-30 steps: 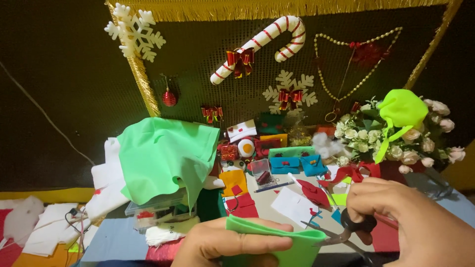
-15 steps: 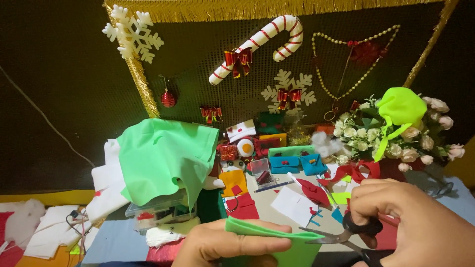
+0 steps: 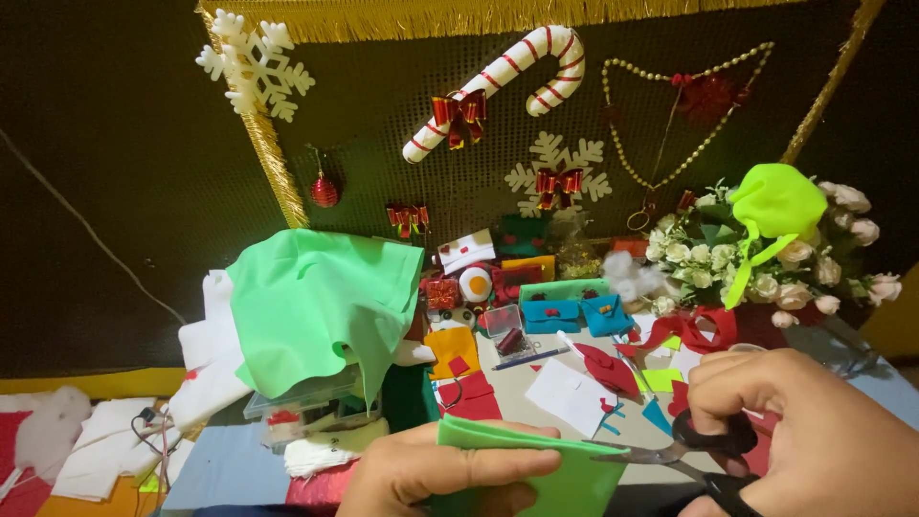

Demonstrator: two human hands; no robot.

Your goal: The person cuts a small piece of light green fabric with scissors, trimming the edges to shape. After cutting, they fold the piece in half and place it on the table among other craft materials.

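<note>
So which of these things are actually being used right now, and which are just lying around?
In use:
left hand holding folded green felt
right hand working black scissors

Lying about:
big green cloth
candy cane
snowflake
white flowers
blue pouches

The folded green felt (image 3: 536,469) under my left hand (image 3: 440,474) looks soft, matt and slightly fuzzy, and the scissors (image 3: 689,450) in my right hand (image 3: 814,431) have bright smooth metal blades with glossy black plastic handle loops. The big green sheet (image 3: 316,306) draped further back is the same dull cloth, lying over a clear plastic box (image 3: 306,402). On the dark woven backboard (image 3: 134,191) the candy cane (image 3: 498,81) looks matt, with shiny foil bows, beside glittery gold tinsel trim (image 3: 273,163).
</note>
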